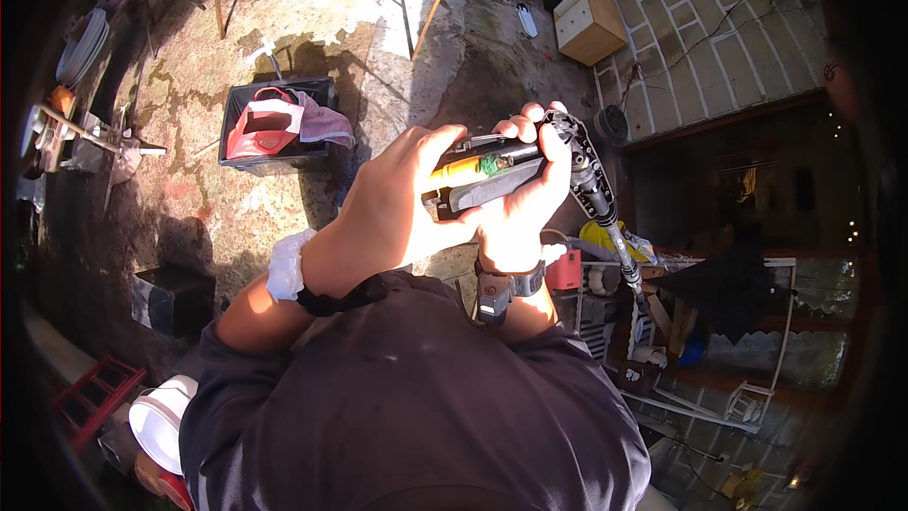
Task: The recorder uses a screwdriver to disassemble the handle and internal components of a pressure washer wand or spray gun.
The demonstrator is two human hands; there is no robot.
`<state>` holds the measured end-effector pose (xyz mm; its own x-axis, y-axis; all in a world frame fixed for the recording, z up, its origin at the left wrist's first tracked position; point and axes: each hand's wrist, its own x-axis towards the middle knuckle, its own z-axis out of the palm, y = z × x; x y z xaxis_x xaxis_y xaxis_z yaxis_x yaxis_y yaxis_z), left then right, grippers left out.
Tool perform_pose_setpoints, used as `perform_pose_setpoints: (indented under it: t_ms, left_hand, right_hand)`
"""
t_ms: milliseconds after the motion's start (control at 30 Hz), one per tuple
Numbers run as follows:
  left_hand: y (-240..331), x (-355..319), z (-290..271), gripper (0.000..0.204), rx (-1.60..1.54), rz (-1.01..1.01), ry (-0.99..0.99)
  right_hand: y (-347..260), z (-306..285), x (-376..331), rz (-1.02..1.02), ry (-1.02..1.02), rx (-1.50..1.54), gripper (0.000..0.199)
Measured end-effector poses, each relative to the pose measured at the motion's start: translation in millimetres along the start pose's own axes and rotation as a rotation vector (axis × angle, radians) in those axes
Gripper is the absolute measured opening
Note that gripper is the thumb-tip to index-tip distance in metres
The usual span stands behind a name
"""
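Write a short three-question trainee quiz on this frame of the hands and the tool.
1. True or false: both hands grip one tool.
2. What lies in the black crate on the ground? A) red bag B) white plates C) blue bucket
3. What colour is the tool's handle part?

Key: 1. True: left hand and right hand hold the tool. 2. A: red bag in the black crate. 3. Yellow-orange.

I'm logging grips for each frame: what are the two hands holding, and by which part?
Both hands, left hand and right hand, clasp a dark mechanical assembly by its near end, where a yellow-handled tool lies.
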<state>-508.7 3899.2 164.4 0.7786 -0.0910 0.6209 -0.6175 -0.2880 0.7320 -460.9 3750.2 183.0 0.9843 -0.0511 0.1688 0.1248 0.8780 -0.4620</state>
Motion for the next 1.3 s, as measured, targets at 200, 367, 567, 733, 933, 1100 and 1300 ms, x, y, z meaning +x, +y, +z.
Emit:
perform_pose_setpoints:
  t_ms: [200, 367, 567, 733, 933, 1100, 1300]
  left_hand:
    - [-2, -2, -3, 0.070, 0.274, -0.030, -0.050]
    - [-14, -4, 4, 0.061, 0.192, -0.048, -0.060]
    - [-12, -2, 22, 0.054, 0.173, -0.147, -0.083]
    - [-9, 30, 24, 0.045, 0.178, -0.343, -0.157]
    - [-67, 33, 7, 0.034, 0.099, -0.548, 0.187]
    - [-109, 15, -27, 0.031, -0.213, -0.648, 0.505]
    - [-141, -2, -20, 0.033, 0.075, -0.577, 0.473]
  right_hand:
    - [2, -3, -4, -0.015, 0.033, -0.226, 0.027]
    - [-5, -6, 1, 0.122, 0.111, -0.435, 0.012]
    - [-8, -17, 19, 0.125, 0.013, -0.462, 0.012]
    - [-16, -39, 53, 0.253, -0.025, -0.368, 0.012]
    - [-26, -82, 123, 0.410, 0.072, -0.180, 0.006]
    - [-48, -116, 166, 0.573, 0.135, -0.077, 0.008]
    - [-39, -146, 204, 0.609, 0.081, -0.202, 0.008]
